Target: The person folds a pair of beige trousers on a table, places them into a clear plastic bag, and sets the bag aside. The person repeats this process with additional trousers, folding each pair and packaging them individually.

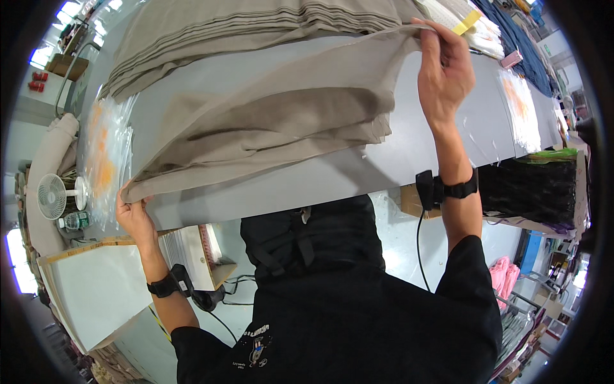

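A sheer taupe fabric piece (pixel 283 115) is stretched between my hands above a grey table (pixel 297 182). My left hand (pixel 135 213) pinches its near-left corner at the table's front edge. Higher and farther out, my right hand (pixel 445 67) grips the opposite corner between thumb and fingers. The upper edge runs taut from hand to hand, while the lower part sags in loose folds onto the tabletop. Beyond it lies a layered stack of the same taupe fabric (pixel 268 24).
Clear plastic bags with orange print (pixel 103 163) lie at the left, beside a small white fan (pixel 53 196) and a plastic bottle (pixel 74 221). More bags (pixel 520 113) lie at the right, near dark blue fabric (pixel 513 43). A black-lined box (pixel 530 192) stands below the table's right end.
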### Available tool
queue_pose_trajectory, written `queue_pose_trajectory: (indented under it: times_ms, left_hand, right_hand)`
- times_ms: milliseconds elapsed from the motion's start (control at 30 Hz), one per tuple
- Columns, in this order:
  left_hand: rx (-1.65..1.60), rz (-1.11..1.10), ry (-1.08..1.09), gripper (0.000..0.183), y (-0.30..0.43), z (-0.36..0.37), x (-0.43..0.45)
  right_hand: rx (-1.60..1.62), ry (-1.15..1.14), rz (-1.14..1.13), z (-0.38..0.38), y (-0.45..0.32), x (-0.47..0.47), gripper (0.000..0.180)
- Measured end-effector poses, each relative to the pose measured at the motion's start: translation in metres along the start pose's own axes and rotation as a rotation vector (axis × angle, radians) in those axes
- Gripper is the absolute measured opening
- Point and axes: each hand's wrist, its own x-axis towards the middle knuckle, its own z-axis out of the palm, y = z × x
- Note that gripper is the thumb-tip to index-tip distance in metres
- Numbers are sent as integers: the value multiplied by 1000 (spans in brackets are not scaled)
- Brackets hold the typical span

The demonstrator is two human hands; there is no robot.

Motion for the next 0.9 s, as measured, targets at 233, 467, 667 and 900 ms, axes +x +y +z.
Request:
queue_pose_trajectory:
  times_ms: [233, 467, 667, 900]
  left_hand:
    - [264, -85, -144, 18, -7, -2, -13]
    - [270, -138, -279, 18, -37, -6, -23]
    - [311, -168, -236, 16, -59, -2, -31]
    - [252, -209, -198, 17, -57, -1, -35]
  right_hand:
    - [-62, -614, -90, -13, -19, -101, 16]
    - [-177, -857, 30, -23, 7, -135, 15]
    - [-175, -643, 146, 2, 30, -97, 16]
    - [-275, -558, -220, 3, 39, -60, 22]
